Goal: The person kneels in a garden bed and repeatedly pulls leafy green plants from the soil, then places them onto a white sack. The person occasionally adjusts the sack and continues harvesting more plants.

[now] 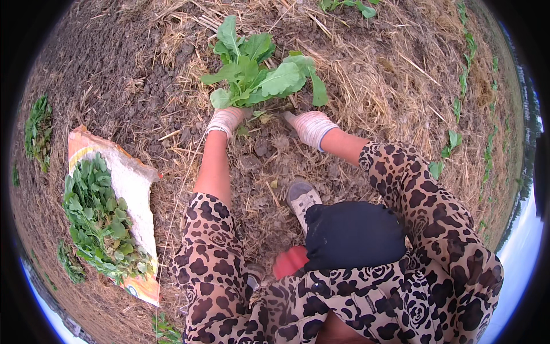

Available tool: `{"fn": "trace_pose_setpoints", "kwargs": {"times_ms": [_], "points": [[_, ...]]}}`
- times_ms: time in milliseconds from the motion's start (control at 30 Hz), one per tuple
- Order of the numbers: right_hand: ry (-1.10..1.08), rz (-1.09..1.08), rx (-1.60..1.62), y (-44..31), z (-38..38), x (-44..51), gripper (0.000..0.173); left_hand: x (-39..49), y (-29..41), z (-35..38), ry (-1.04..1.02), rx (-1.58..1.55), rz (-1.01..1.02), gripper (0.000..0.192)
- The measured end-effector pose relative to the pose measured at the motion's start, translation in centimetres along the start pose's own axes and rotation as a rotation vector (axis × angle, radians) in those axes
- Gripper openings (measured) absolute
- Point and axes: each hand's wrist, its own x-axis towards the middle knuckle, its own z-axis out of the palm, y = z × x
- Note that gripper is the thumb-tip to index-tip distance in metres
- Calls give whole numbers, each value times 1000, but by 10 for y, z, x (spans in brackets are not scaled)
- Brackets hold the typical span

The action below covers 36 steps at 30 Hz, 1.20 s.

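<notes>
A clump of green leafy plants (pixel 262 79) stands low over the soil, its leaves spreading just beyond my hands. My left hand (pixel 225 120), in a white knitted glove, reaches in at the left of the plants' base, where leaves cover its fingers. My right hand (pixel 311 128), gloved the same way, comes in from the right with its soiled fingertips down by the base. Whether either hand grips a stem cannot be made out. A few yellowed leaves (pixel 263 117) lie between the hands. The roots are not visible.
Left of me, a white-and-orange sack (pixel 137 206) lies under a heap of leafy seedlings (pixel 96 215). A thin string (pixel 176 210) runs along the ground past my left arm. Straw-strewn soil surrounds my shoe (pixel 303 200). Rows of young plants (pixel 451 144) stretch off at right.
</notes>
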Motion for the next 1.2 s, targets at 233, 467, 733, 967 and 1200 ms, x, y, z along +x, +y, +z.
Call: {"fn": "trace_pose_setpoints", "kwargs": {"times_ms": [233, 467, 733, 967, 1200], "points": [[-52, -4, -39, -2, -6, 5, 41, 18, 50, -37, 447, -304, -57, 29], [189, 73, 73, 12, -45, -41, 40, 44, 52, -6, 396, -299, -215, 27], [129, 104, 178, 27, -1, -12, 36, 32, 52, -24, 360, -332, -262, 33], [233, 75, 249, 32, 10, -2, 31, -99, 81, -55, 543, -1344, -259, 33], [232, 25, 199, -13, -34, -58, 36, -264, 94, -27, 1155, -2131, 65, 38]]}}
